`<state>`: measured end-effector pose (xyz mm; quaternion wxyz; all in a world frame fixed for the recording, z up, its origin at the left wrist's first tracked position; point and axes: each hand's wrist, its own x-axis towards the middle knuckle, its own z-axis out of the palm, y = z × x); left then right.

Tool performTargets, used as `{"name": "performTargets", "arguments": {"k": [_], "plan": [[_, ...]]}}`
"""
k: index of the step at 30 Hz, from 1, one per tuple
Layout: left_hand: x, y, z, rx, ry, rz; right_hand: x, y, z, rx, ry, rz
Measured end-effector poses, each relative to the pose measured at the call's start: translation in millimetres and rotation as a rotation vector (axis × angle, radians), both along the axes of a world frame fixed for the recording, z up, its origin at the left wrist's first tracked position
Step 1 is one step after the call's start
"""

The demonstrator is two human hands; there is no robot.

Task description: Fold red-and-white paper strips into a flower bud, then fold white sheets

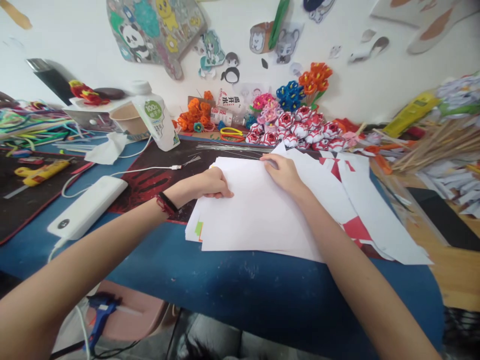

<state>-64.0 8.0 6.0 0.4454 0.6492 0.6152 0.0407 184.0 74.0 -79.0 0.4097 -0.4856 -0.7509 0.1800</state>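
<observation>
White paper sheets [255, 215] lie stacked in front of me on the dark mat and blue table. My left hand [215, 184] is closed, its knuckles bent, resting on the left part of the top sheet; whether it pinches the paper is hidden. At the upper right of the stack, my right hand [281, 172] has its thumb and fingers round the paper's edge. Green and orange marks show on a lower sheet at the stack's left corner. To the right, more white sheets [326, 185] with red patches are spread out.
Thin wires [232, 148] lie behind the paper. A white power bank [88, 207] with a cable and a white bottle [159, 122] stand left. Red-white flowers [300, 127] line the back. A blue glue gun [101, 320] is below the table edge.
</observation>
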Motion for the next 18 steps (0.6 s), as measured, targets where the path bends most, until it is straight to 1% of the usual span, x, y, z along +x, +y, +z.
{"name": "performTargets", "arguments": {"k": [6, 11, 13, 15, 16, 18], "plan": [[-16, -6, 6.9, 0.006, 0.008, 0.021, 0, -1, 1.3, 0.000, 0.005, 0.004], [-36, -5, 0.3, -0.014, 0.006, 0.012, 1, -1, 2.1, -0.006, 0.009, 0.004], [-45, -3, 0.0, -0.020, -0.021, -0.015, 0, -1, 2.9, -0.003, 0.016, 0.000], [-49, 0, 5.2, 0.001, -0.022, -0.053, -4, -4, 8.2, 0.031, 0.044, -0.016], [-48, 1, 9.7, 0.030, 0.005, -0.064, -7, -8, 13.7, 0.064, 0.068, -0.025], [-38, 5, 19.4, 0.158, 0.081, -0.047, -13, -25, 32.3, 0.173, 0.148, -0.026]]}}
